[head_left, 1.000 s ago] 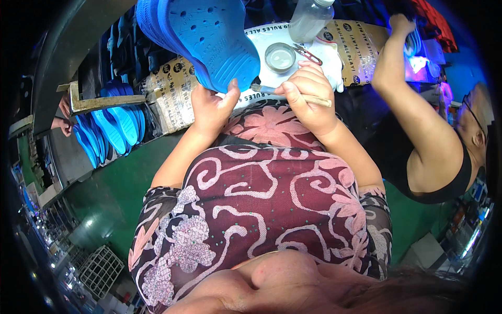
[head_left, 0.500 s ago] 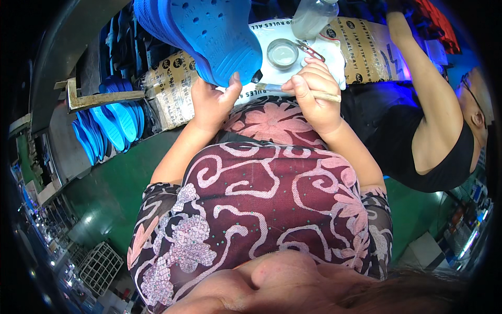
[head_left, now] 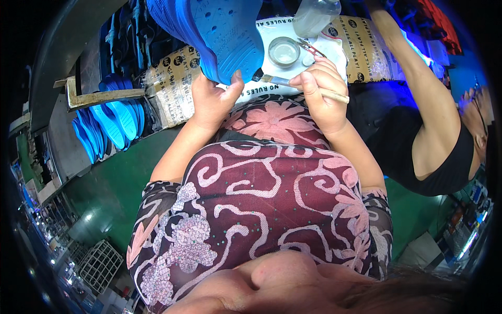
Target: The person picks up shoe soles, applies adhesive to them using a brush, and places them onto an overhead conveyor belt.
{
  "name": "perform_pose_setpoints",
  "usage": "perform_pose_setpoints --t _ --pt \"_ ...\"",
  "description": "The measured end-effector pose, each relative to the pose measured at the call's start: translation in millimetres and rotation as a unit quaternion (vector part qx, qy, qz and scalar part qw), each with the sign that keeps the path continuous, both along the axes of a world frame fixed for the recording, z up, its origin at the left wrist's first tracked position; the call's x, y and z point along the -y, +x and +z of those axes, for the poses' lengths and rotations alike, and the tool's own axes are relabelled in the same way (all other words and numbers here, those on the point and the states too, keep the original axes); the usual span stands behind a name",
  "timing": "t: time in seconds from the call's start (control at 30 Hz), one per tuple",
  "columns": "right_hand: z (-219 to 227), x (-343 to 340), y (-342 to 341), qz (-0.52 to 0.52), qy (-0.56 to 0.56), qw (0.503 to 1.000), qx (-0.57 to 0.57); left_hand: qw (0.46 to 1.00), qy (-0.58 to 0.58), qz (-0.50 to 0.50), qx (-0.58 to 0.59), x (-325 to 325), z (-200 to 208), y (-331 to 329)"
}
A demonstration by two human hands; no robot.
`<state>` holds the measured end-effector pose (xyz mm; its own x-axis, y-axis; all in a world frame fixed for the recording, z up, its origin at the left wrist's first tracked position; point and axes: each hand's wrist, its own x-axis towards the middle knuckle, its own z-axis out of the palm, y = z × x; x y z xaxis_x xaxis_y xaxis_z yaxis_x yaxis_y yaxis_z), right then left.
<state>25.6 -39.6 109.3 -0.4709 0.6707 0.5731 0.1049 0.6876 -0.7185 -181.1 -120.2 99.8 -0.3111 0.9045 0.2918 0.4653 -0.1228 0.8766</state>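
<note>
My left hand (head_left: 213, 102) is closed around the near end of a blue foam shoe sole (head_left: 232, 39), its thumb on the top face. More blue layers show along the sole's left side. My right hand (head_left: 325, 99) grips a paintbrush (head_left: 282, 81) by its pale handle. The brush's dark bristles point left and meet or nearly meet the sole's right edge; contact is hard to make out. Just beyond the right hand are a small round glass dish (head_left: 284, 53) with pale contents and red-handled thread snips (head_left: 315, 50).
White paper (head_left: 264, 94) and printed brown tape (head_left: 170, 83) cover the worktop. A translucent plastic bottle (head_left: 316, 20) stands behind the dish. More blue soles (head_left: 116, 123) are stacked at left beside a wooden bar (head_left: 107, 98). A co-worker's arm (head_left: 439, 99) reaches in at right.
The sole has shifted slightly right and away from me. My right hand has moved a little right and nearer, with the brush turned so its metal band shows more clearly.
</note>
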Motion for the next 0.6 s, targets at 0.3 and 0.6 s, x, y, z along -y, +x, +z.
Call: perform_pose_setpoints --t 0.3,0.6 --pt "-7.5 -7.3 -6.3 0.0 0.046 0.999 0.007 1.0 -0.008 -0.004 0.021 -1.4 -0.5 0.6" --pt "-4.6 1.2 2.9 -0.013 0.014 1.0 -0.017 1.0 -0.01 -0.009 -0.023 1.6 1.4 -2.2"
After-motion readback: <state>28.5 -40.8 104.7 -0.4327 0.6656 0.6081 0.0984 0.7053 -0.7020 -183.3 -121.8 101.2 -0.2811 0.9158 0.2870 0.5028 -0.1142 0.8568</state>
